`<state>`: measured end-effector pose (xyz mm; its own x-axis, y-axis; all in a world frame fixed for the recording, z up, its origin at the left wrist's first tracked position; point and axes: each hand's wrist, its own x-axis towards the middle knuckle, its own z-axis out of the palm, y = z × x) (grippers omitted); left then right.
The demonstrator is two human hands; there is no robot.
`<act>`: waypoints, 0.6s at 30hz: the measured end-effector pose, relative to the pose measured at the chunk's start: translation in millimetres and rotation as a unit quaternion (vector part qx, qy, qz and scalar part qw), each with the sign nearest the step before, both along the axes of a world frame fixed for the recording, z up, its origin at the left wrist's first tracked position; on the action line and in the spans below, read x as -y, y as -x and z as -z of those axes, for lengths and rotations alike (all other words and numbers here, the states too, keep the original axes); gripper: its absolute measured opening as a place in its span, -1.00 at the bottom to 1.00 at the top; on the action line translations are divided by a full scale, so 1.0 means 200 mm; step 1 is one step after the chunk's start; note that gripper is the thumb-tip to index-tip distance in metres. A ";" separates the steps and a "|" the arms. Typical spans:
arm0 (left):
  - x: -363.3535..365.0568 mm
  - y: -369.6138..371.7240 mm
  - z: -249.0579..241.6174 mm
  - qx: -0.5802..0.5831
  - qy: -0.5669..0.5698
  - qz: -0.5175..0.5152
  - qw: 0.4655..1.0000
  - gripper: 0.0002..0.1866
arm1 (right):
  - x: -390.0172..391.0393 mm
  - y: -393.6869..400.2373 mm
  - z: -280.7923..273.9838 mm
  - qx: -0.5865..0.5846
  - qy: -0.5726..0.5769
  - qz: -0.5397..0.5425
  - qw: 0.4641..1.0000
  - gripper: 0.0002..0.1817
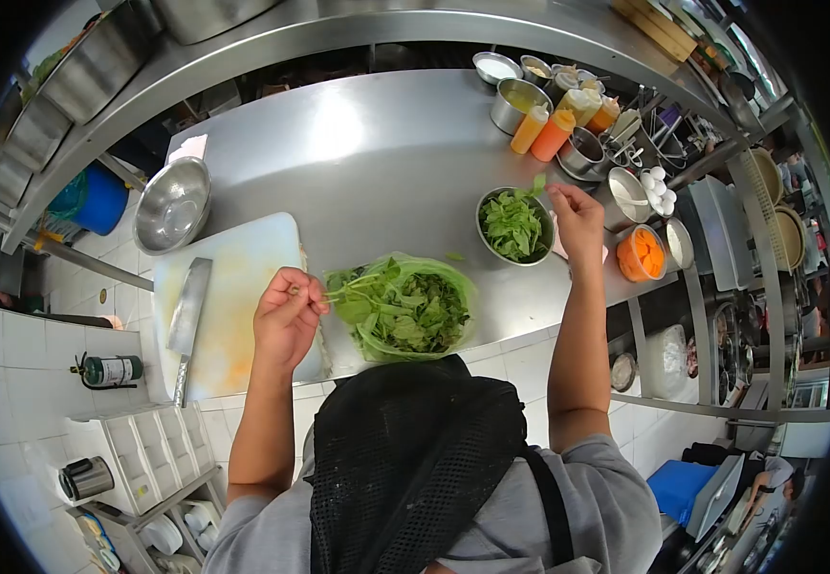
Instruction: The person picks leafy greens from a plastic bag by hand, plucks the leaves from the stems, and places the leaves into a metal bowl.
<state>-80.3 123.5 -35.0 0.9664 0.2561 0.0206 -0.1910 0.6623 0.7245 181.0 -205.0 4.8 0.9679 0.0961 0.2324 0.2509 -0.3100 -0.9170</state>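
My left hand (286, 311) pinches a bunch of leafy green herb stems (362, 285), whose leaves spread over the left part of an opened green plastic bag (465, 287). More leaves (425, 308), some darker, fill that bag at the counter's front edge. My right hand (579, 218) is closed at the fingertips on a green leaf (539, 184), raised just above the rim of a metal bowl (541, 256). Picked leaves (511, 225) are heaped inside this bowl. A single loose leaf (454, 256) lies on the steel counter (386, 172) between bag and bowl.
On the left, a large knife (188, 311) rests on a white cutting board (252, 258), with a steel bowl (173, 206) behind it. Squeeze bottles (553, 135), a tub of orange pieces (641, 253) and eggs (659, 191) crowd the right. A steel shelf (386, 33) spans the back.
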 end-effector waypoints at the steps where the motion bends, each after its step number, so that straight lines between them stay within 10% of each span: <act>1: 0.00 0.00 0.00 0.000 0.001 0.000 1.000 -0.96 | 0.00 0.02 0.00 0.000 0.001 0.000 1.000 -0.81; 9: 0.03 -0.03 0.06 0.005 0.144 0.019 0.989 -0.85 | 0.01 0.10 0.13 -0.135 -0.071 -0.085 0.985 -0.81; 18: 0.18 -0.08 0.13 -0.022 0.112 0.101 0.988 -0.77 | -0.41 0.55 0.24 -0.272 -0.076 -0.418 0.864 -0.73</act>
